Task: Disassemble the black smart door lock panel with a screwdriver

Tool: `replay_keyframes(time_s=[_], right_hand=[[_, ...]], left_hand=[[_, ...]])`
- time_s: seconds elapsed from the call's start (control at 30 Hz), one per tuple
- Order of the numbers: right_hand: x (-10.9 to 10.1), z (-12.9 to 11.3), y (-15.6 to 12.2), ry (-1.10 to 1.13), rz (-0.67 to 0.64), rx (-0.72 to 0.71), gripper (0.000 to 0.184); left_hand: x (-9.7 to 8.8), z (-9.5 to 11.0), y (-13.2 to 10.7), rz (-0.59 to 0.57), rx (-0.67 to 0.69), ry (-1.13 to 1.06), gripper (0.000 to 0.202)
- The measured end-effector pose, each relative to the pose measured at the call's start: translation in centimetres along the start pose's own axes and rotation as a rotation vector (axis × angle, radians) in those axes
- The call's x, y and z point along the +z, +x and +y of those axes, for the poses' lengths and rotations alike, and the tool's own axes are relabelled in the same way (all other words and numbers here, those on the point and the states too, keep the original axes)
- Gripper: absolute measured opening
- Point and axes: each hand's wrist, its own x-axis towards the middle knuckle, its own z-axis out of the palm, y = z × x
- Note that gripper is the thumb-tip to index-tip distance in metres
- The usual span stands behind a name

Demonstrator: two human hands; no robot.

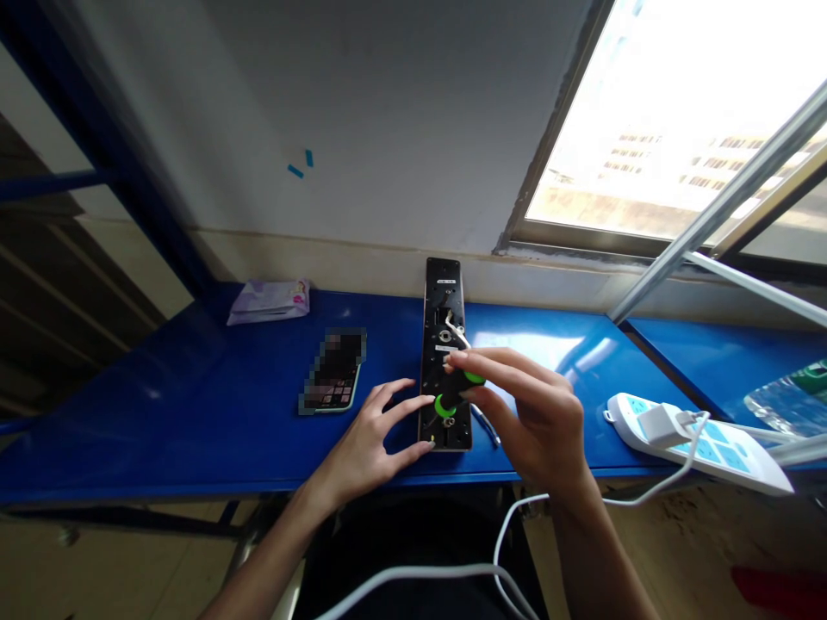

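A long, narrow black device panel (pixel 442 297) with labels, screws and small fittings lies lengthwise on the blue desk, one end toward me. My right hand (pixel 533 405) grips a black and green screwdriver (pixel 457 390), tilted over the lower half of the panel; its tip is too small to make out. A white cable (pixel 457 331) runs from the panel's middle toward its right side. My left hand (pixel 371 435) has its fingers spread, the tips touching the panel's left edge. Partly under my right hand, a thin pen-like item (pixel 486 425) lies beside the panel.
A phone (pixel 332 375) lies on the blue desk (pixel 194 405), left of my hands, with a lilac packet (pixel 271 300) behind it. At right are a white power strip (pixel 701 439) with a plugged-in charger (pixel 665 425), a plastic bottle (pixel 792 400) and metal bars. A white cord (pixel 413 572) crosses my lap.
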Motion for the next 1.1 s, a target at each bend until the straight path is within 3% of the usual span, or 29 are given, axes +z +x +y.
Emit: replay_keyframes(time_s=[0.13, 0.27, 0.33, 0.5, 0.7, 0.97, 1.1], right_hand=[[0.0, -0.1, 0.0, -0.102, 0.094, 0.011, 0.043], [-0.2, -0.6, 0.0, -0.004, -0.098, 0.05, 0.054], [-0.1, -0.6, 0.0, 0.043, -0.131, 0.028, 0.056], [0.1, 0.0, 0.2, -0.15, 0.086, -0.005, 0.039], [-0.4, -0.4, -0.2, -0.014, -0.138, 0.012, 0.056], [1.3, -1.0, 0.1, -0.163, 0.059, -0.022, 0.031], [0.8, -1.1, 0.2, -0.089, -0.1, 0.041, 0.049]], left_hand=[[0.1, -0.1, 0.0, -0.004, 0.004, -0.001, 0.053], [0.3, -0.3, 0.0, 0.006, 0.011, 0.011, 0.052], [0.3, -0.4, -0.1, 0.01, 0.014, 0.013, 0.051], [0.2, -0.2, -0.1, -0.011, 0.002, 0.008, 0.054], [0.3, -0.4, -0.1, -0.011, 0.014, 0.022, 0.053], [0.4, -0.3, -0.3, 0.004, 0.002, 0.036, 0.057], [0.4, -0.3, -0.3, 0.0, 0.001, 0.044, 0.056]])
